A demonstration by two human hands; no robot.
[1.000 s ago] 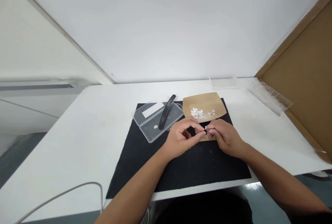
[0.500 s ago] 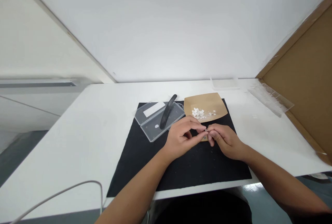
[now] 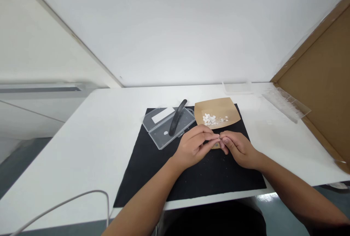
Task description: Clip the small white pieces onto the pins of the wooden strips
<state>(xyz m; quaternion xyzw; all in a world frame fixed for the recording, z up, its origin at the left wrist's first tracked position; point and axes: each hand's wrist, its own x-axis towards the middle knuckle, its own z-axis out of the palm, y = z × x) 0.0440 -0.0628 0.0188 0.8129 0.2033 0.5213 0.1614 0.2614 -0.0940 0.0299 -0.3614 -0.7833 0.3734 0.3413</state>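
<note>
Over the black mat [image 3: 147, 170], my left hand [image 3: 194, 145] and my right hand [image 3: 238, 149] meet fingertip to fingertip. Each is closed in a pinch around something tiny between them, too small and too covered by the fingers to name. Just beyond the fingers lies a brown paper tray [image 3: 218, 105] with small white pieces [image 3: 210, 119] heaped in it. Under the fingertips shows a bit of a tan item [image 3: 217, 145] with a bluish spot, mostly hidden. Left of my left hand, a clear hinged plastic case [image 3: 161, 142] lies open, with a curved black handle-like piece [image 3: 177, 117] resting across it.
A clear shallow tray [image 3: 237, 88] stands at the table's back edge. To the right, a clear divided box [image 3: 290, 105] lies near a brown board [image 3: 322, 83]. A pale cable [image 3: 82, 193] loops over the table's front left. Small white specks dot the mat.
The fingers of my left hand have closed in tighter against the right fingertips. The small item between them is now more covered. The other things lie as before.
</note>
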